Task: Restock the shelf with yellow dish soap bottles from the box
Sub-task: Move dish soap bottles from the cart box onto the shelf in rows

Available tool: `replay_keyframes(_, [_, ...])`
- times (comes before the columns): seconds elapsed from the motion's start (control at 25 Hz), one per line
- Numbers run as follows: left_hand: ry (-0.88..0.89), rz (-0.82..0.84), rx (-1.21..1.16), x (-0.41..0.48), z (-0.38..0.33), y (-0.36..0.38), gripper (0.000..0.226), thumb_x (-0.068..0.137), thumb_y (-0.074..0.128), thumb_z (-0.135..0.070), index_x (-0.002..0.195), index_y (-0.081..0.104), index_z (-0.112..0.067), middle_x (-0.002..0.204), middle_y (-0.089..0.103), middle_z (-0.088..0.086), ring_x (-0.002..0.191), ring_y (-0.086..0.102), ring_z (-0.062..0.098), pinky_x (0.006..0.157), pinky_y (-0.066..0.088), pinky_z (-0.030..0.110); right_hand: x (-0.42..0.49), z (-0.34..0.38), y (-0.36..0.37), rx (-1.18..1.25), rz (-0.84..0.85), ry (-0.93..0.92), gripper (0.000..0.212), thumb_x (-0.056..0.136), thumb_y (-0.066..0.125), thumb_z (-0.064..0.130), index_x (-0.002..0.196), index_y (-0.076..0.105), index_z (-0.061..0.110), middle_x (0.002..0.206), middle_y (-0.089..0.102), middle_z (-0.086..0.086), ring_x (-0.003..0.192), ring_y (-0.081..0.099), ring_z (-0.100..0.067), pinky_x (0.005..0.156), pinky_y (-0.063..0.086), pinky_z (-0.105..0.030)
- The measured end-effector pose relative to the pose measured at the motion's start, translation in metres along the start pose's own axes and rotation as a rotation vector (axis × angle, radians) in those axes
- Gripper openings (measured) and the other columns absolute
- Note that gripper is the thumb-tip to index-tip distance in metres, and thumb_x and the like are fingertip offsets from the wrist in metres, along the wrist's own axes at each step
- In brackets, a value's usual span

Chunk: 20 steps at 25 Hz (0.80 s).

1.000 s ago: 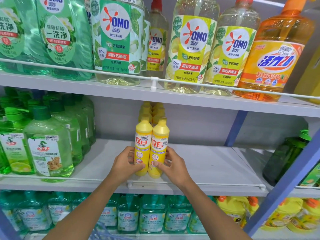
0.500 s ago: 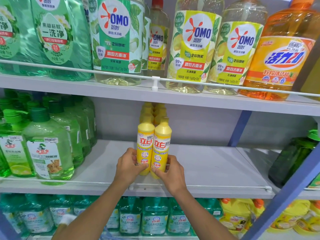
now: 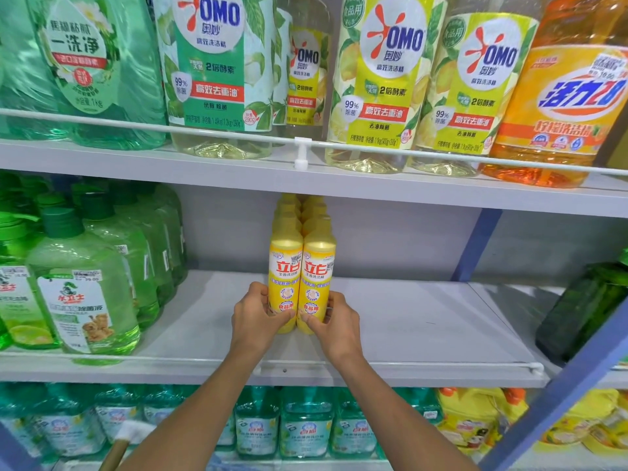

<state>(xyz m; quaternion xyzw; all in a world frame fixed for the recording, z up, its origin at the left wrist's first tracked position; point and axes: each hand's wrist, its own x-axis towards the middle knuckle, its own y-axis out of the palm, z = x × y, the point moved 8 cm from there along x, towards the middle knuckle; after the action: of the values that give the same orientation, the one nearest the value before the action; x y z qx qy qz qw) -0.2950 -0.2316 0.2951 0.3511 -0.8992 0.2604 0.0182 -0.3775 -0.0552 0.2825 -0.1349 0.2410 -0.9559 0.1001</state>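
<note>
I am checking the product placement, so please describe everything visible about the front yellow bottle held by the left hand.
The front-left yellow plastic dish soap bottle is slim and cylindrical, with a rounded shoulder narrowing to a yellow cap. Its label shows red characters on a white band and small round emblems below. It stands upright on the grey middle shelf, pressed against a matching yellow bottle on its right, with more yellow bottles queued behind. The left hand grips its lower part.

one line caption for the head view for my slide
Left hand and right hand hold two yellow dish soap bottles upright on the middle shelf.
</note>
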Motion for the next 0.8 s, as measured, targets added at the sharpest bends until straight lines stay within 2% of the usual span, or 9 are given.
replay_keyframes(0.2, [0.006, -0.011, -0.042, -0.006, -0.004, -0.003, 0.054, 0.068, 0.091, -0.032, 0.110, 0.059, -0.018, 0.098, 0.070, -0.003, 0.084, 0.067, 0.013, 0.076, 0.059, 0.033, -0.001, 0.002, -0.001, -0.011, 0.010, -0.009, 0.062, 0.079, 0.085, 0.041, 0.130, 0.057, 0.020, 0.121, 0.070, 0.003, 0.102, 0.069, -0.013, 0.089, 0.059, -0.031])
replay_keyframes(0.48, [0.017, -0.020, -0.086, -0.005, -0.005, -0.006, 0.051, 0.071, 0.089, -0.030, 0.111, 0.061, -0.017, 0.100, 0.071, 0.000, 0.085, 0.067, 0.014, 0.078, 0.060, 0.035, -0.001, 0.007, -0.004, -0.005, -0.017, -0.040, 0.053, 0.082, 0.082, 0.039, 0.128, 0.060, 0.021, 0.119, 0.071, 0.005, 0.101, 0.067, -0.011, 0.088, 0.057, -0.027])
replay_keyframes(0.68, [0.010, 0.008, -0.050, -0.005, -0.006, -0.005, 0.052, 0.072, 0.088, -0.035, 0.111, 0.058, -0.018, 0.102, 0.070, 0.000, 0.086, 0.066, 0.016, 0.079, 0.060, 0.037, 0.001, 0.009, -0.006, -0.038, 0.071, 0.014, 0.059, 0.082, 0.083, 0.038, 0.131, 0.058, 0.017, 0.123, 0.071, 0.001, 0.105, 0.068, -0.014, 0.097, 0.057, -0.037])
replay_keyframes(0.8, [0.015, 0.082, 0.010, -0.004, -0.010, -0.006, 0.056, 0.074, 0.085, -0.034, 0.119, 0.057, -0.015, 0.108, 0.069, 0.003, 0.092, 0.066, 0.021, 0.083, 0.058, 0.039, -0.003, 0.019, -0.018, -0.144, 0.110, 0.025, 0.074, 0.084, 0.079, 0.044, 0.143, 0.048, 0.011, 0.138, 0.062, -0.007, 0.123, 0.060, -0.023, 0.104, 0.051, -0.043])
